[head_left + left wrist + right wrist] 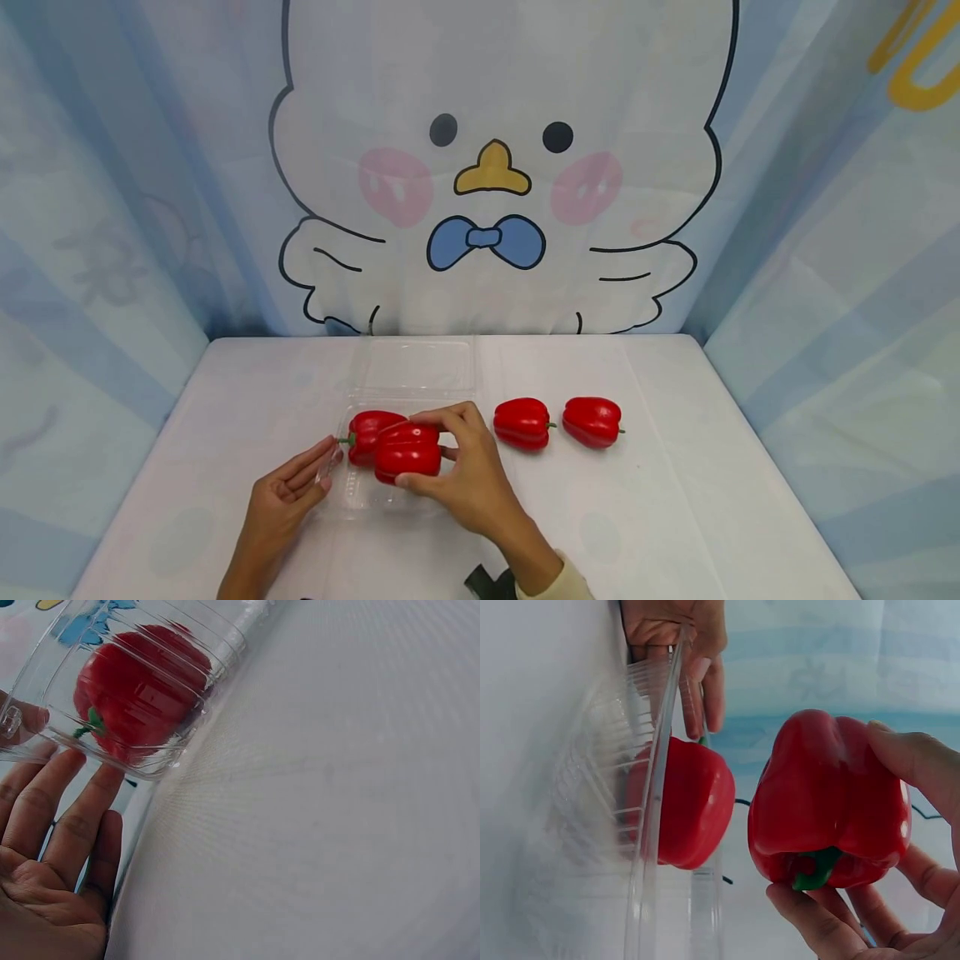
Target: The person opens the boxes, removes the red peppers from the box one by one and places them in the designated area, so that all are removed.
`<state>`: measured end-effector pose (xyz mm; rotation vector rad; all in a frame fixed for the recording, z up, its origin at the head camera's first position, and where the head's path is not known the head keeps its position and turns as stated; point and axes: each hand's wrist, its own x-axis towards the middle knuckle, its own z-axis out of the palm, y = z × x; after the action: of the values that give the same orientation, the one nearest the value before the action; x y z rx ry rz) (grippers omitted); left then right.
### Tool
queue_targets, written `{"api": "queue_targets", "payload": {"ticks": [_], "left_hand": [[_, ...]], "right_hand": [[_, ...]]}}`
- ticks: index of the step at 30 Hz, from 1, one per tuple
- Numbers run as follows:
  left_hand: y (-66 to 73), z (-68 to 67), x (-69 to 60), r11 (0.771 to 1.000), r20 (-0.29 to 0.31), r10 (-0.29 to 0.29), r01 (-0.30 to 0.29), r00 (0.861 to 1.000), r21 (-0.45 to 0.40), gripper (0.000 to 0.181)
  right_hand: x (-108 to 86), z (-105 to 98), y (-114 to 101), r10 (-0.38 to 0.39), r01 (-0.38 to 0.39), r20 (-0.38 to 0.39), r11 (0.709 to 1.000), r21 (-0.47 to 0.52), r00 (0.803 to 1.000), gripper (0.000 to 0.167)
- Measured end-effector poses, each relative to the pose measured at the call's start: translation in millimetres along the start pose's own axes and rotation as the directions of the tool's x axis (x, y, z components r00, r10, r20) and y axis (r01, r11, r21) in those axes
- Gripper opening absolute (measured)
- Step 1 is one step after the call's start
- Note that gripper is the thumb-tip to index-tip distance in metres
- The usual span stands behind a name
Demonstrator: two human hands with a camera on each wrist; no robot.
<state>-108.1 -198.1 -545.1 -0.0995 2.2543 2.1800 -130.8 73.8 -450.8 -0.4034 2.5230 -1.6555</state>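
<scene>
My right hand (472, 475) holds a red bell pepper (829, 795) between thumb and fingers, its green stem facing the wrist camera. In the head view this pepper hangs over the clear plastic container (352, 500) and partly covers another red bell pepper (363, 429) lying inside. That inner pepper has its green stem pointing left. At the container's left end, my left hand (281, 500) pinches the edge, thumb near the corner tab and fingertips against the end wall in the left wrist view. The container's lid (416, 367) lies folded back behind it.
Two more red bell peppers (522, 423) lie right of the container, stems to the right; the farther pepper (592, 422) is beside the first. A dark object (487, 583) shows by the right sleeve. Printed curtains stand behind and beside the white-covered table (675, 517).
</scene>
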Motion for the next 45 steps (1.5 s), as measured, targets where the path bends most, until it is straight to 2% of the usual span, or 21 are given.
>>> {"api": "queue_targets", "payload": {"ticks": [14, 22, 31, 39, 45], "left_hand": [[0.0, -1.1, 0.8, 1.000, 0.011, -0.015, 0.015, 1.000, -0.015, 0.059], [-2.2, -1.9, 0.6, 0.999, 0.023, 0.026, -0.025, 0.999, -0.039, 0.058], [-1.0, -1.5, 1.3, 1.000, 0.010, -0.027, 0.027, 1.000, -0.004, 0.060], [0.5, -0.1, 1.3, 0.998, -0.003, -0.055, 0.055, 0.998, 0.013, 0.060], [1.4, -0.2, 1.1, 0.999, 0.001, -0.048, 0.048, 0.999, 0.003, 0.059]], "right_hand": [[-8.2, -25, 0, 0.027, -0.027, -0.084, 1.000, 0.000, 0.996, 0.065], [-13.6, -36, 8, 0.035, -0.036, -0.136, 0.999, 0.001, 0.990, 0.066], [-19.9, -47, 18, 0.036, -0.025, -0.180, 0.998, 0.062, 0.983, 0.068], [-27.4, -57, 29, 0.046, -0.041, -0.235, 0.999, 0.028, 0.971, 0.067], [-34.8, -64, 34, 0.064, -0.062, -0.269, 0.998, 0.015, 0.961, 0.069]]}}
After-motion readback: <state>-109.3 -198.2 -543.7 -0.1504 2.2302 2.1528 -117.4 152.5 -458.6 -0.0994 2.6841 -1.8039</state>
